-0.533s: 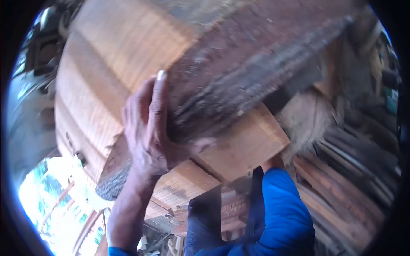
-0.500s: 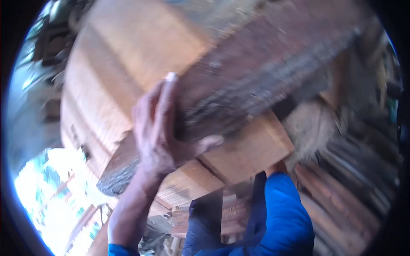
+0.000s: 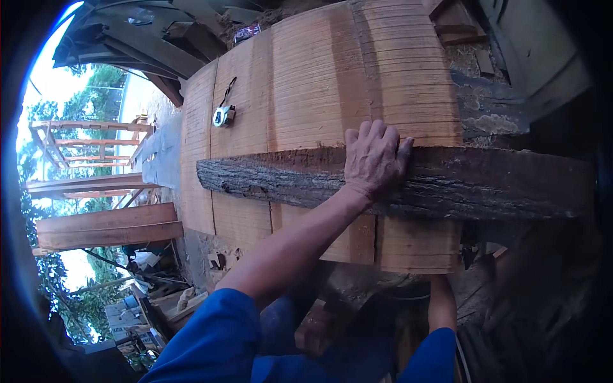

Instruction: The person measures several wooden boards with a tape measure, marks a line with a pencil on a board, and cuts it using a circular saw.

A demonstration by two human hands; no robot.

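No text readable; markings on small coloured packet (image 3: 247,33) illegible.

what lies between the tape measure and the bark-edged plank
In the head view, only a bare stretch of the boards lies between the tape measure and the bark-edged plank.

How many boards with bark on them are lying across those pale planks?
1: the bark-edged board lies across the pale planks, with the person's left hand on it. Others could be hidden underneath.
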